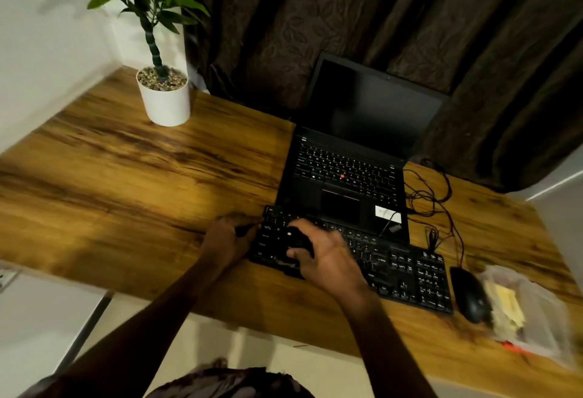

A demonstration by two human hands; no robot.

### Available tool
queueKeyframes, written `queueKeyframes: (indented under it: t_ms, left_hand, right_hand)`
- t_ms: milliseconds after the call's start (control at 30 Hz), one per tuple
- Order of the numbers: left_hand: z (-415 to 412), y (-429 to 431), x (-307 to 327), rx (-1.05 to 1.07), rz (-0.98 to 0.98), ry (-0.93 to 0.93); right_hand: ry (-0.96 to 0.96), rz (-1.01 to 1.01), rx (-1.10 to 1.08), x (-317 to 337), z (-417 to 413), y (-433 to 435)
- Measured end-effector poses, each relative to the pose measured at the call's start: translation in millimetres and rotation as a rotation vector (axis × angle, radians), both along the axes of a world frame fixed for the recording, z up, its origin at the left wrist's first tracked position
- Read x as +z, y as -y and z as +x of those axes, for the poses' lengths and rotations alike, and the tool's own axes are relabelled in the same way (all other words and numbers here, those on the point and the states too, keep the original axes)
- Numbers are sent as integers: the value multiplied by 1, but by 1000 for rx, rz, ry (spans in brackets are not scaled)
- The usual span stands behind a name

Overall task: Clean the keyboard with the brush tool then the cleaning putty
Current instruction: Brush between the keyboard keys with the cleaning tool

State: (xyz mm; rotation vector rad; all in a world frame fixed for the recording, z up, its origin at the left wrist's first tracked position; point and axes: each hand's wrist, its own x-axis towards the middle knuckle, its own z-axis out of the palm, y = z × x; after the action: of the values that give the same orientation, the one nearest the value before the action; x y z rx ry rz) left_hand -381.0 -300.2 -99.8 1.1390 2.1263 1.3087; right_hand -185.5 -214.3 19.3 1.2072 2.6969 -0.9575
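A black external keyboard point(407, 271) lies on the wooden desk point(126, 183) in front of an open black laptop point(347, 170). My right hand point(328, 255) grips a black brush tool point(298, 241) over the keyboard's left half. My left hand point(225, 236) rests at the keyboard's left end, fingers curled around a small dark object that I cannot identify. The picture is blurred by motion. A clear plastic bag point(520, 303) with something pale yellow inside lies at the right end of the desk; whether it is the putty I cannot tell.
A black mouse point(470, 296) sits right of the keyboard, its cable tangled behind it point(432, 198). A potted plant in a white pot point(165, 99) stands at the back left. Dark curtains point(347, 12) hang behind the desk. An orange item point(512, 347) lies by the bag.
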Motion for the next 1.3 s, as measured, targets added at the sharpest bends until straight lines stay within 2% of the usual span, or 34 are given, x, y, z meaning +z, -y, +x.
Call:
queueKeyframes:
  t_ms: [233, 400, 467, 600, 733, 1000, 1200, 1300]
  left_hand:
    - [-2, 4, 0, -44, -3, -28]
    - [-1, 1, 3, -25, -34, -28]
    - [-1, 1, 2, -17, -46, -39]
    - [0, 3, 4, -31, -15, -21]
    - [-1, 4, 5, -45, 1, -30]
    - [-1, 2, -1, -11, -21, -8]
    - [0, -1, 2, -13, -55, -48]
    - [1, 0, 5, -11, -69, -2]
  right_hand:
    - [-196, -81, 40, -6, -9, 18]
    - [-41, 14, 2, -4, 7, 1]
    - [-33, 23, 11, -3, 8, 2]
    - [-176, -80, 29, -8, -11, 21]
    - [-268, -72, 16, -15, -12, 25]
    - [-90, 26, -7, -14, 14, -7]
    - [-215, -37, 3, -17, 6, 3]
    - [-172, -27, -50, -19, 20, -5]
